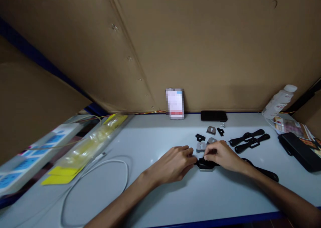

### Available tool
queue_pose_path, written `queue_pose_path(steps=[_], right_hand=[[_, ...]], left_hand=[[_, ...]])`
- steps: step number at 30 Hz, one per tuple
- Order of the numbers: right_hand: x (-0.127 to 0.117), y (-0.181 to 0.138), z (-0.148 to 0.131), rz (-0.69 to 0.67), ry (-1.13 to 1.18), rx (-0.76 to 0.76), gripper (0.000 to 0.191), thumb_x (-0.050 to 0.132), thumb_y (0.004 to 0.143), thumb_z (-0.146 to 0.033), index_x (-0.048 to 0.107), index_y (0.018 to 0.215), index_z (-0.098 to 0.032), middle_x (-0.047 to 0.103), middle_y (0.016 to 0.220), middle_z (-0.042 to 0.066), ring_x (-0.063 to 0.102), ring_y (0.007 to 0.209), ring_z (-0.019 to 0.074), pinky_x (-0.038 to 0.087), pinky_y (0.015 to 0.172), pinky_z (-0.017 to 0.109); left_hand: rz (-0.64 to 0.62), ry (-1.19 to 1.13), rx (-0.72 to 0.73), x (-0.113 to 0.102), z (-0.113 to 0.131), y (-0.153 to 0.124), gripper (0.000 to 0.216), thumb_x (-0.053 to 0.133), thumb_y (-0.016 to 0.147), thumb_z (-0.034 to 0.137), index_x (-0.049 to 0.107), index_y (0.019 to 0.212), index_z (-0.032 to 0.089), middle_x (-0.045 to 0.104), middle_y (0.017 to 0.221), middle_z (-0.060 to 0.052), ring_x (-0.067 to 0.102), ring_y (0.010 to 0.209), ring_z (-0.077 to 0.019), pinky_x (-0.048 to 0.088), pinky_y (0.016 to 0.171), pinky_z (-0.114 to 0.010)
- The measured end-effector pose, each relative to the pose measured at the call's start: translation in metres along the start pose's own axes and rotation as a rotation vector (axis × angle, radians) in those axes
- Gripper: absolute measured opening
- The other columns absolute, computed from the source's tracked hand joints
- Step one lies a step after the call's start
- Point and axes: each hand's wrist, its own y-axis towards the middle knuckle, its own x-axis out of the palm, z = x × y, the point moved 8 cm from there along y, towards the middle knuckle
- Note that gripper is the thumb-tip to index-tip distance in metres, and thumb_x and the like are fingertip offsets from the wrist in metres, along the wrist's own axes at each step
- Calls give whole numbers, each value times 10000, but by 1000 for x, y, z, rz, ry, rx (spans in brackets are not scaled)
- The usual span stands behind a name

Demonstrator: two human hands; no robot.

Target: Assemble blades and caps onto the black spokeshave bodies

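My left hand (173,164) and my right hand (222,156) meet over a black two-handled tool (263,171) lying on the white table (160,188). Both hands have fingers curled and pinched at the tool's middle, where a grey metal blade (206,167) shows under the fingers. The tool's right handle sticks out past my right wrist. Just beyond my hands lie several small grey blades (211,130) and small black clamp pieces (200,137), plus a second black two-handled tool body (249,140).
A black phone (213,115) and a blurred card (175,103) stand by the cardboard back wall. A white cable (100,174) loops at left beside a clear bag with yellow labels (82,151). A white bottle (279,102), a printed packet (288,126) and a black case (299,151) sit at right.
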Motion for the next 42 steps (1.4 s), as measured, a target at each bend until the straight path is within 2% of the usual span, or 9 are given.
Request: queue_pose_path(steps=[7, 10, 13, 18, 22, 25, 29, 34, 42], right_hand=[[1, -2, -8, 19, -209, -50, 183, 704, 856, -125, 651, 691, -182, 614, 644, -34, 534, 626, 118, 308, 616, 256], [4, -7, -13, 30, -374, -98, 193, 668, 902, -167, 630, 713, -180, 642, 699, -9, 547, 662, 134, 292, 624, 270], [9, -12, -19, 59, -571, -169, 164, 568, 970, -186, 664, 837, -169, 704, 843, 58, 599, 751, 175, 311, 649, 295], [17, -16, -19, 75, -710, -211, 228, 487, 987, -182, 684, 875, -152, 713, 840, 98, 621, 756, 208, 342, 645, 321], [10, -14, -19, 106, -625, -207, 230, 508, 976, -185, 701, 852, -160, 723, 835, 85, 637, 749, 205, 379, 659, 319], [-4, -13, -20, 140, -405, -202, 211, 541, 982, -189, 742, 918, -183, 749, 898, 63, 660, 797, 194, 435, 722, 314], [-6, -11, -22, 22, -153, -224, 185, 693, 896, -147, 791, 1019, -244, 774, 922, 15, 668, 786, 165, 473, 756, 296], [3, -14, -25, -26, -223, -273, 200, 705, 880, -105, 808, 972, -249, 763, 926, 31, 671, 837, 181, 476, 793, 324], [4, -9, -10, 38, -100, -66, 164, 675, 833, -47, 689, 744, -184, 636, 627, -31, 588, 602, 127, 404, 621, 253]], left_hand=[[-21, -1, -11, 1, 0, 0, 99, 592, 942, 159, 660, 884, 202, 651, 898, -45, 609, 798, -213, 426, 629, -354], [-13, -24, -13, 2, 0, 1, 110, 600, 957, 192, 683, 1028, 203, 670, 930, -50, 627, 836, -230, 461, 659, -367], [16, -28, 14, 2, 3, 2, 195, 582, 980, 209, 673, 1152, 203, 682, 931, -51, 638, 840, -235, 478, 670, -371], [56, -9, 56, 2, 6, 1, 164, 549, 991, 183, 686, 1080, 189, 682, 889, -53, 633, 789, -217, 467, 649, -350], [59, -18, 53, 3, 6, 1, 140, 563, 987, 193, 681, 1062, 185, 681, 900, -56, 627, 799, -222, 469, 658, -349], [52, -31, 43, 4, 4, 1, 142, 587, 978, 200, 682, 1083, 187, 678, 924, -59, 622, 818, -227, 476, 665, -352], [46, -25, 39, 5, 2, 2, 150, 592, 981, 198, 688, 1096, 198, 670, 925, -53, 621, 830, -228, 476, 669, -356], [64, -26, 56, 4, 4, 1, 139, 568, 994, 184, 694, 1052, 195, 664, 891, -52, 617, 812, -211, 467, 656, -338], [78, -30, 54, 4, 5, 1, 167, 554, 997, 185, 699, 1080, 191, 661, 885, -58, 627, 810, -222, 466, 645, -347]])
